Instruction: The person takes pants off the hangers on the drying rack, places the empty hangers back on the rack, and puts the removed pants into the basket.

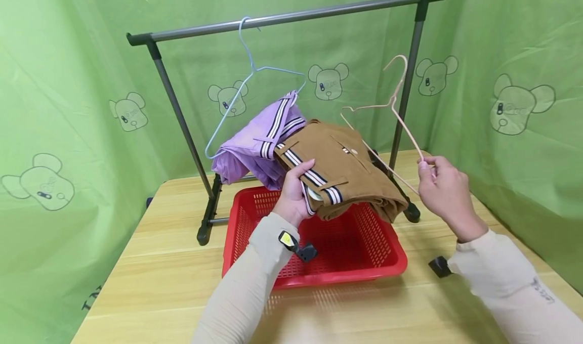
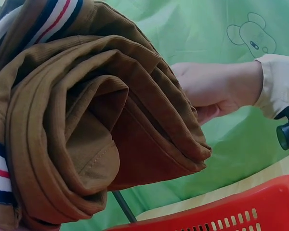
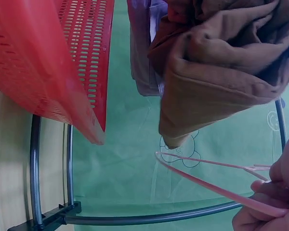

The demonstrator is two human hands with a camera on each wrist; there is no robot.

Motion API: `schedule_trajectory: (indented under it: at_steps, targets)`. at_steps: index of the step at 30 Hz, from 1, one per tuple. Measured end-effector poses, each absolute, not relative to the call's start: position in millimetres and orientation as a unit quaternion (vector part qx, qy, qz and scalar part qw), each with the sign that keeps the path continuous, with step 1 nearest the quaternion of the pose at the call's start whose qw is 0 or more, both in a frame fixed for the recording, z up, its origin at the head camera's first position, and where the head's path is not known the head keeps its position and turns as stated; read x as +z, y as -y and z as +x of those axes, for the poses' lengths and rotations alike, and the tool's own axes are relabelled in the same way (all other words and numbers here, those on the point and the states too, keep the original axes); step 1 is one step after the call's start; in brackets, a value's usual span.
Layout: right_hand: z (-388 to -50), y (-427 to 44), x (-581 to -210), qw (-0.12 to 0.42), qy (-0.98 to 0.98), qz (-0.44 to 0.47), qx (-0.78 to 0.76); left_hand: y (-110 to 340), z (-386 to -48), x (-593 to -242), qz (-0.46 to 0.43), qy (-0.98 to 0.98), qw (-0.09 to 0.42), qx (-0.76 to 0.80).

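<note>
**Gripping brown trousers (image 1: 348, 174), pinching pink wire hanger (image 1: 407, 132)**

Head: gripping striped waistband (image 1: 319, 180) with left hand (image 1: 293, 197), above red basket (image 1: 337, 278); pinching hanger with right hand (image 1: 446, 187). Could disturb purple trousers (image 1: 259, 129), left, by brushing.

Left wrist: rolled loosely; may unfurl if gripped only at edge.

Right wrist: just beside hanger corner; might snag.

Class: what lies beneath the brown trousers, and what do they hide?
Beneath the brown trousers, held by the left hand, is the red plastic basket; its front rim and part of its floor show. In the head view, the trousers hide much of its back rim.
</note>
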State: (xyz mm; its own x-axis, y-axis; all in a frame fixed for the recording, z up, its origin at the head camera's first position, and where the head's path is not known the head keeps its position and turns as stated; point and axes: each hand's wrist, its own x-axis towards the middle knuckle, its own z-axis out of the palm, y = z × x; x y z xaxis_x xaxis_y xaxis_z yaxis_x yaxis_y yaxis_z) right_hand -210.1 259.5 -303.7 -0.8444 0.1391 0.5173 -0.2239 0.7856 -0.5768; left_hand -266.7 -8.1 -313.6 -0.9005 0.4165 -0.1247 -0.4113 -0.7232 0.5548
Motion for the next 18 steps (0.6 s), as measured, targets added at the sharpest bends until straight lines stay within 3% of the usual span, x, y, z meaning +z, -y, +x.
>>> schedule_trajectory:
  at_steps: [18]
  targets:
    - [-211.8,-262.6,-300.2,0.279,0.901,0.021,0.33,10.2,-262.0,-315.7,0.008,-0.302,0.217,0.928]
